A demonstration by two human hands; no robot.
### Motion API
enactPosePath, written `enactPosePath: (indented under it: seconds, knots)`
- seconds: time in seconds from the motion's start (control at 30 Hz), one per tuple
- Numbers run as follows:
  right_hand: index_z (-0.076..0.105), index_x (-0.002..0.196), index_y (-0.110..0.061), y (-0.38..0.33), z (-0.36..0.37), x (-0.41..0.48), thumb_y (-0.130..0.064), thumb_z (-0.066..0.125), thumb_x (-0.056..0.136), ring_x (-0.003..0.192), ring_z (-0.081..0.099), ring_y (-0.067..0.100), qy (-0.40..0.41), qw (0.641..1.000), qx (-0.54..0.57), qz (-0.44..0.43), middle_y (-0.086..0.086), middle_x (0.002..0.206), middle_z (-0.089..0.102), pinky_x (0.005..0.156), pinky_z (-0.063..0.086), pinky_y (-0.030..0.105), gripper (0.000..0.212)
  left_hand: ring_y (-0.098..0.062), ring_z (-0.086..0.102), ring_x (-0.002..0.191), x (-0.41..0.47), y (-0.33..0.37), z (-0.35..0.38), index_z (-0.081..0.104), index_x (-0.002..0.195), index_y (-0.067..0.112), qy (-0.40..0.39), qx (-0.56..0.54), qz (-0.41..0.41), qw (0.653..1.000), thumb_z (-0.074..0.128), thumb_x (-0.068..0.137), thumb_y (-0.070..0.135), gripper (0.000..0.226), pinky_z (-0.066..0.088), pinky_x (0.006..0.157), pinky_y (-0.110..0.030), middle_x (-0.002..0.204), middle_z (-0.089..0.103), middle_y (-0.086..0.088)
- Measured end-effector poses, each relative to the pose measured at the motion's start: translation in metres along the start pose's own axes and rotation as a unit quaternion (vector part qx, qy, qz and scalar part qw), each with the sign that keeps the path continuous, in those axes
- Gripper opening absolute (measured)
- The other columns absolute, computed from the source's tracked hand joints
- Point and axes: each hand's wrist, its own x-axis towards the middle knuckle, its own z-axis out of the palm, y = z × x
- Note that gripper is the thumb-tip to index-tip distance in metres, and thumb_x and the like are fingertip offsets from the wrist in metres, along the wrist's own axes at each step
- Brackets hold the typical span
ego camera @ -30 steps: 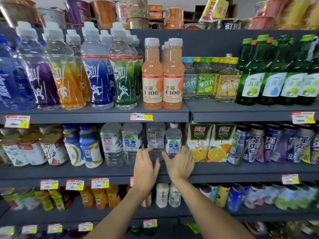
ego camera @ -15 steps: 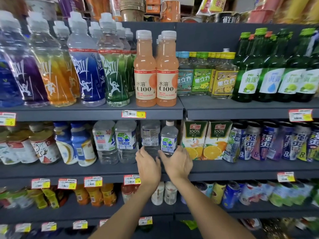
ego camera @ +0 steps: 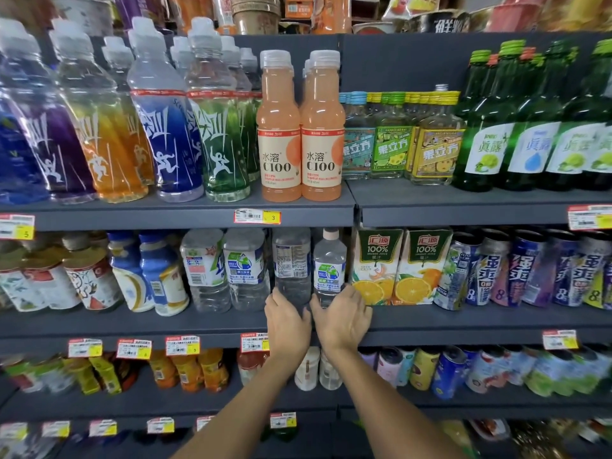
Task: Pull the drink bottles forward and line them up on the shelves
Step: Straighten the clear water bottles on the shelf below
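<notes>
Now two clear water bottles sit at the centre of the frame on the middle shelf (ego camera: pixel 463 321), and both hands reach further in than half a second ago, when the fingertips only touched the bottles' lower parts. The taller bottle (ego camera: pixel 292 263), its top hidden under the shelf above, has the left hand (ego camera: pixel 287 321) cupped around its base, fingers curled against its left side. The shorter bottle (ego camera: pixel 329 265), with a pale cap and a green-and-blue label, stands just right of it; the right hand (ego camera: pixel 342 318) wraps its foot, thumb near the gap between the bottles, fingers spread toward the orange juice cartons (ego camera: pixel 400 266) just beside. Both bottles stand upright and set back from the shelf's front edge, much as before. Whether either grip is tight I cannot tell, though both hands are curved onto their bottles rather than flat.

Left of the pair stand two wider water bottles (ego camera: pixel 228 270). On the shelf above, centre frame, are two peach C100 bottles (ego camera: pixel 301 127), with green glass bottles (ego camera: pixel 530 120) at the upper right
</notes>
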Motion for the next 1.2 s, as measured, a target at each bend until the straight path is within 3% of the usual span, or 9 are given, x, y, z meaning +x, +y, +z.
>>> enactPosePath:
  seconds: [0.2,0.33,0.5,0.73,0.87,1.2]
  knots:
    - [0.061,0.105,-0.013,0.034,-0.012,-0.002,-0.067,0.065,0.077,0.097,0.062,0.024,0.017,0.999,0.007,-0.041,0.002,0.099,0.066,0.084,0.041,0.038,0.061,-0.036,0.038,0.132,0.002,0.011,0.016,0.021,0.150,-0.005,0.048,-0.025,-0.048,0.997,0.074,0.089,0.021,0.085,0.037,0.112,-0.043,0.141,0.041,-0.023]
    - [0.061,0.098,-0.013,0.059,-0.021,-0.006,-0.064,0.069,0.075,0.087,0.062,0.023,0.034,0.998,0.021,-0.057,0.000,0.089,0.064,0.079,0.042,0.038,0.057,-0.038,0.042,0.130,0.007,0.016,0.027,0.020,0.150,-0.007,0.075,0.008,-0.080,0.994,0.080,0.082,0.039,0.102,0.037,0.109,-0.042,0.141,0.042,-0.025]
    - [0.063,0.104,-0.011,0.073,-0.028,-0.009,-0.059,0.075,0.072,0.091,0.063,0.024,0.039,0.998,0.041,-0.042,0.001,0.092,0.066,0.081,0.041,0.039,0.059,-0.036,0.046,0.123,0.017,0.029,0.039,0.020,0.149,-0.007,0.097,0.050,-0.124,0.986,0.080,0.076,0.053,0.112,0.039,0.103,-0.041,0.137,0.044,-0.023]
    - [0.059,0.101,-0.015,0.084,-0.036,-0.002,-0.059,0.073,0.074,0.090,0.062,0.023,0.034,0.998,0.037,-0.046,0.000,0.091,0.064,0.080,0.042,0.039,0.053,-0.035,0.047,0.121,0.023,0.034,0.046,0.022,0.149,-0.006,0.110,0.091,-0.144,0.979,0.078,0.078,0.052,0.108,0.037,0.101,-0.041,0.136,0.045,-0.022]
    - [0.057,0.103,-0.016,0.085,-0.037,0.000,-0.060,0.071,0.075,0.093,0.061,0.022,0.030,0.997,0.048,-0.045,-0.001,0.094,0.063,0.081,0.042,0.038,0.054,-0.034,0.047,0.118,0.025,0.034,0.046,0.026,0.146,-0.006,0.109,0.108,-0.149,0.977,0.074,0.084,0.047,0.094,0.037,0.099,-0.040,0.133,0.047,-0.021]
    - [0.055,0.108,-0.015,0.080,-0.037,-0.002,-0.060,0.071,0.077,0.098,0.060,0.021,0.013,0.997,0.068,-0.046,-0.001,0.100,0.063,0.087,0.043,0.037,0.057,-0.032,0.047,0.128,0.014,-0.002,0.020,0.032,0.145,0.002,0.022,0.119,-0.044,0.992,0.070,0.087,0.049,0.084,0.035,0.106,-0.043,0.137,0.050,-0.016]
